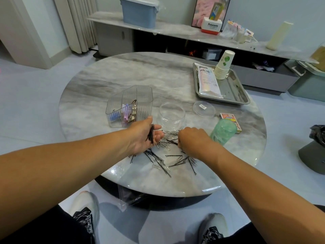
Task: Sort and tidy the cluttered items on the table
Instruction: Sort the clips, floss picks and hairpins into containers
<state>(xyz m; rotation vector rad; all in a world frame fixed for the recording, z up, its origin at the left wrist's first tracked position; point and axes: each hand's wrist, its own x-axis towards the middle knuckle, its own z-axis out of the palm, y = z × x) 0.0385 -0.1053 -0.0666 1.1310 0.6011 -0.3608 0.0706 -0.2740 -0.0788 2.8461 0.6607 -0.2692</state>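
Hairpins [168, 158] and paper clips [164, 138] lie scattered on the marble table [98, 88].
Left hand [143, 136] grips a bundle of black pins [151, 134]; right hand [190, 139], fingers curled down, pinches into the pile; clear jar [172, 116] just behind.

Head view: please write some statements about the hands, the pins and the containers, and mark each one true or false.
1. The left hand holds a bundle of black bobby pins. True.
2. The round clear jar has its lid on. False: the lid lies beside it on the table.
3. The stack of paper cups stands in the metal tray. True.
4. The ribbed clear organizer is empty. False: it holds hair clips.
5. The right hand grips the green bottle. False: it reaches into the pin pile.
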